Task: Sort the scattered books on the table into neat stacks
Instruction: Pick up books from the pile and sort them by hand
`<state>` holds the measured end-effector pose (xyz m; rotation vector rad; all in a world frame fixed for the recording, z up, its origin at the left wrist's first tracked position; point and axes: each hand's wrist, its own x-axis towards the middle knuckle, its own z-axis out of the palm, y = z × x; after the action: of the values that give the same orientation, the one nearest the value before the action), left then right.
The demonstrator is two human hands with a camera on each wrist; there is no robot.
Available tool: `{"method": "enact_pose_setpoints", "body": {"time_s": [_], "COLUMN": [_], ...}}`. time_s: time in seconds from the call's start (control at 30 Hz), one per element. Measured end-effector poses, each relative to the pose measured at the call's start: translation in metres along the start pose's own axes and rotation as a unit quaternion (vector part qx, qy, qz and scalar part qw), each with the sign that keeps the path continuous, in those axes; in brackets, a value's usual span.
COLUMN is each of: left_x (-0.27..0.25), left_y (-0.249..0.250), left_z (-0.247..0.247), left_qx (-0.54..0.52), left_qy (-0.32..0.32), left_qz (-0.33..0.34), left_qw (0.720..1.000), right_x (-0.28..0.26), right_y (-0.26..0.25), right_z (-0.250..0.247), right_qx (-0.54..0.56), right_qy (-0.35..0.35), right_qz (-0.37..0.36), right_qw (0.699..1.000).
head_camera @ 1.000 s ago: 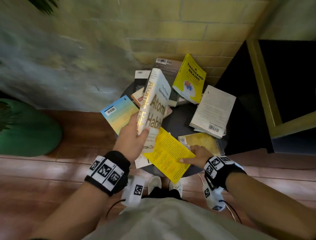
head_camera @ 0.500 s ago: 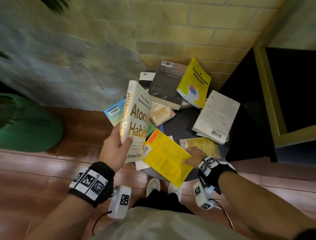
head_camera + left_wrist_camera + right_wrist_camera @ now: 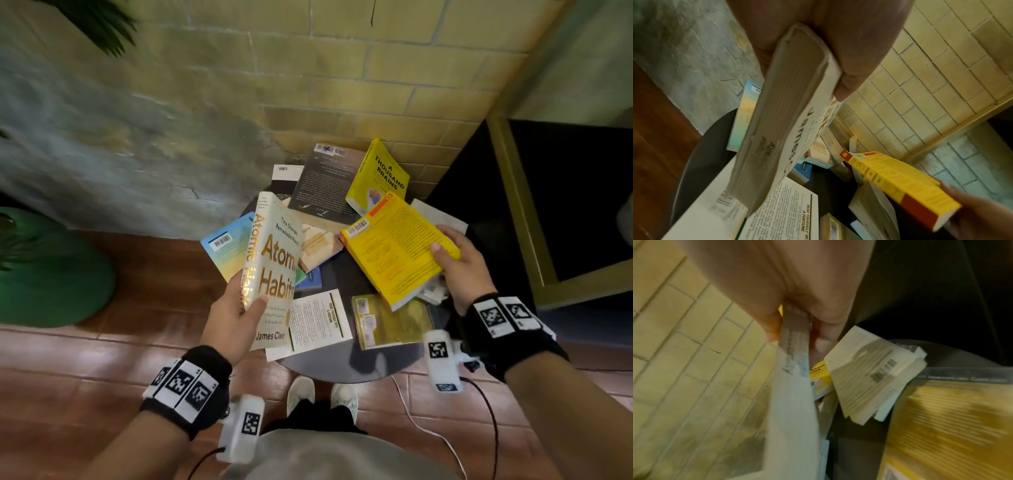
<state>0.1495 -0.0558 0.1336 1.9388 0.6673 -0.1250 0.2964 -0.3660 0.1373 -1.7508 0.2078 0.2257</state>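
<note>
My left hand (image 3: 239, 308) grips the white "Atomic Habits" book (image 3: 274, 267) (image 3: 781, 129) upright above the left edge of the small round dark table (image 3: 342, 368). My right hand (image 3: 459, 263) holds a yellow paperback (image 3: 394, 250) (image 3: 898, 180) by its right edge, lifted and tilted over the table's right side; its page edge (image 3: 795, 402) fills the right wrist view. Other books lie scattered on the table: a yellow "A Thousand Brains" (image 3: 380, 174), a dark grey one (image 3: 325, 178), a blue-yellow one (image 3: 227, 246), a white one (image 3: 318, 322) and a glossy yellow one (image 3: 390, 318).
A yellow brick wall (image 3: 342, 85) stands right behind the table. A dark opening with a yellow frame (image 3: 520, 212) is at the right. A green round object (image 3: 51, 274) sits on the wooden floor at the left. My shoes (image 3: 322, 394) stand under the table's near edge.
My right hand has picked the yellow paperback up off the table's front and carried it up and to the right. The left hand keeps "Atomic Habits", now a little further left.
</note>
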Motion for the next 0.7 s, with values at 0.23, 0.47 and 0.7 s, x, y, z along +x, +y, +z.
{"method": "enact_pose_setpoints", "body": {"time_s": [0.23, 0.47, 0.7], "left_x": [0.000, -0.006, -0.004], "left_y": [-0.006, -0.014, -0.014], "left_z": [0.000, -0.024, -0.061], "left_qx": [-0.029, -0.083, -0.095], "left_qy": [0.009, 0.066, 0.143], "left_qz": [-0.015, -0.038, -0.029], "left_qw": [0.999, 0.994, 0.985], "right_x": [0.005, 0.008, 0.023], "right_y": [-0.039, -0.069, -0.029], "right_z": [0.016, 0.040, 0.130], "right_qx": [0.126, 0.147, 0.108], "right_qy": [0.016, -0.063, -0.178], "right_qz": [0.000, -0.044, 0.031], "right_qw": [0.992, 0.986, 0.978]}}
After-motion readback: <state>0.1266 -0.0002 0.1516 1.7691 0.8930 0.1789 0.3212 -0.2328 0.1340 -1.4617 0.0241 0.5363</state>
